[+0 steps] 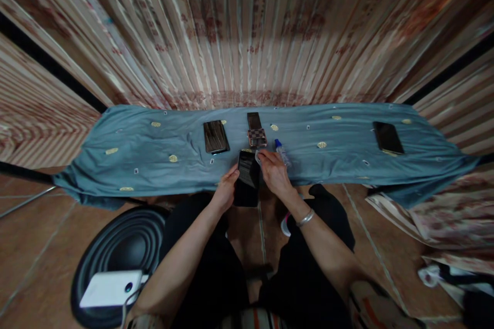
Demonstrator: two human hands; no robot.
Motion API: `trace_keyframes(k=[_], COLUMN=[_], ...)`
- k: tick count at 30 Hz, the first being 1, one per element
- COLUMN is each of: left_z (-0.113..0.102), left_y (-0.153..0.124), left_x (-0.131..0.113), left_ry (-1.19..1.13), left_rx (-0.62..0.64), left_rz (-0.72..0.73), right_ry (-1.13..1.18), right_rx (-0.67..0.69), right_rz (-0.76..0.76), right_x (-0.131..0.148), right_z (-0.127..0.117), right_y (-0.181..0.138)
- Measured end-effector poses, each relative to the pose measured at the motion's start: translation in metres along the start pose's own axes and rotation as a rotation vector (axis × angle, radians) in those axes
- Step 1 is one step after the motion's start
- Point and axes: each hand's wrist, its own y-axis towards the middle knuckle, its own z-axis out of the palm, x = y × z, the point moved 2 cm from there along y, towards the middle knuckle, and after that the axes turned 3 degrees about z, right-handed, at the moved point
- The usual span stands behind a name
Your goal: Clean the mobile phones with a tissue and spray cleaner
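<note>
My left hand (pixel 227 188) grips a dark smartphone (pixel 247 185) by its left edge, in front of the table's near side. At the phone's upper right corner my right hand (pixel 273 168) pinches a small whitish piece (pixel 258 157), perhaps a wipe or cloth, and presses it near the edge. Just beyond the right hand lies a clear bottle with a blue cap (pixel 278 143). Behind the phone rests an open flip phone (pixel 257 136) with a checkered lower part. To its left is a dark phone (pixel 215 136) with a shiny, reflective face.
A blue patterned cloth (pixel 181 136) covers the narrow table. Another dark phone (pixel 388 138) lies on its right part. Pleated curtains (pixel 247 36) hang close behind. On the floor to the left, a white power bank (pixel 111 288) with a cable sits on a black round ridged object (pixel 92 247).
</note>
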Motion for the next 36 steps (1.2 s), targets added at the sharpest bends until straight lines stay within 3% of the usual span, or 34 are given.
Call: trace_keyframes(k=[6, 29, 36], left_z=[-0.002, 0.004, -0.001], left_y=[-0.001, -0.004, -0.001], left_x=[0.011, 0.010, 0.011], left_ry=[0.078, 0.070, 0.064], left_rx=[0.055, 0.006, -0.083], left_rz=[0.033, 0.004, -0.015], right_ry=[0.048, 0.090, 0.102], right_rx=[0.057, 0.093, 0.098], right_rz=[-0.017, -0.101, -0.145], right_x=[0.009, 0.028, 0.034], right_z=[0.003, 0.009, 0.012], right_y=[0.002, 0.005, -0.003])
